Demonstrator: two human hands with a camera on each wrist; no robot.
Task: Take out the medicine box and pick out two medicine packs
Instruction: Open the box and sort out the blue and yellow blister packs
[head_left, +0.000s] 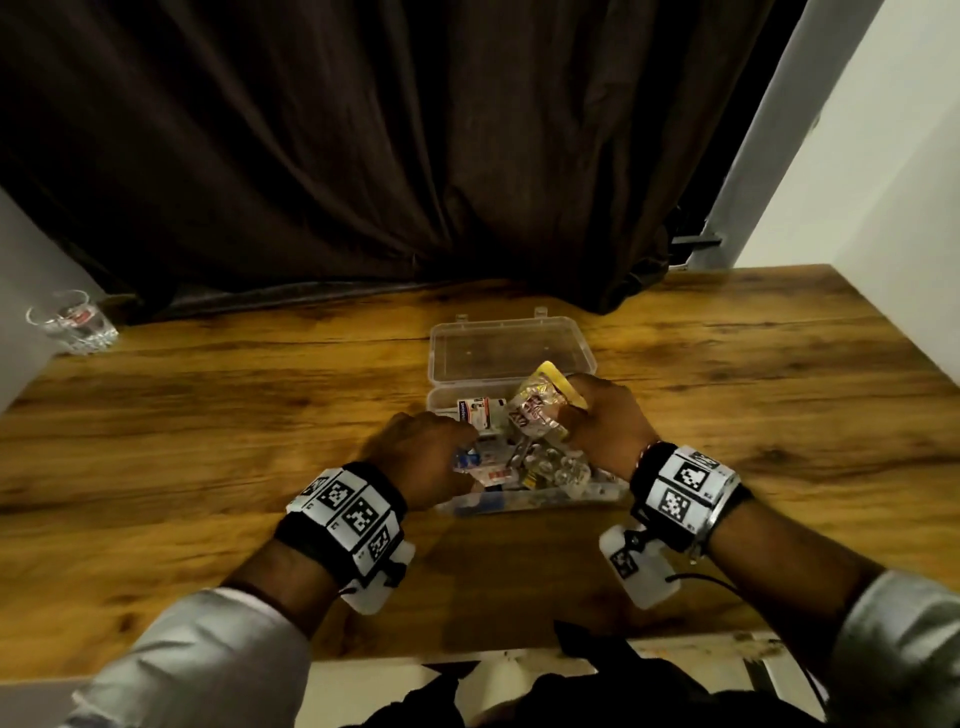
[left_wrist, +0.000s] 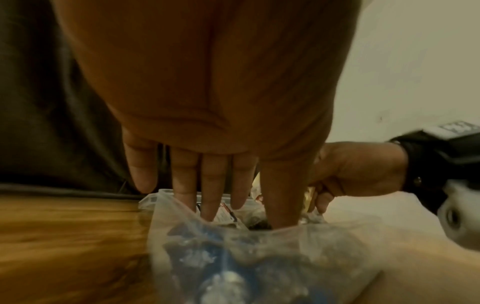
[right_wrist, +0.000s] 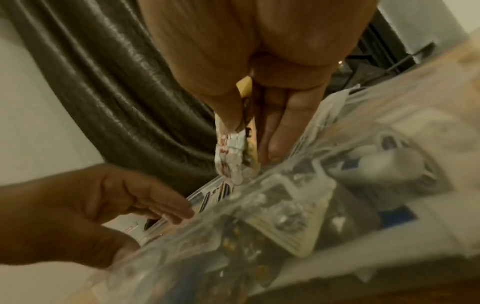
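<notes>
A clear plastic medicine box (head_left: 519, 503) stands open in the middle of the wooden table (head_left: 208, 415), its lid (head_left: 511, 345) laid back flat. Inside lie several blister strips and small cartons. My right hand (head_left: 571, 410) pinches a silver foil medicine pack (head_left: 535, 413) together with a yellow pack (head_left: 558, 376), held just above the box's right side; thumb and fingers squeeze the silver pack (right_wrist: 231, 156) and the yellow pack (right_wrist: 245, 86) edge-on. My left hand (head_left: 457, 441) reaches into the box's left side with straight fingers (left_wrist: 213, 195) among the contents, and I see nothing gripped.
A drinking glass (head_left: 72, 319) stands at the table's far left corner. A dark curtain (head_left: 415, 156) hangs behind the table, with a white wall (head_left: 883, 182) on the right. Bare wood stretches on both sides of the box.
</notes>
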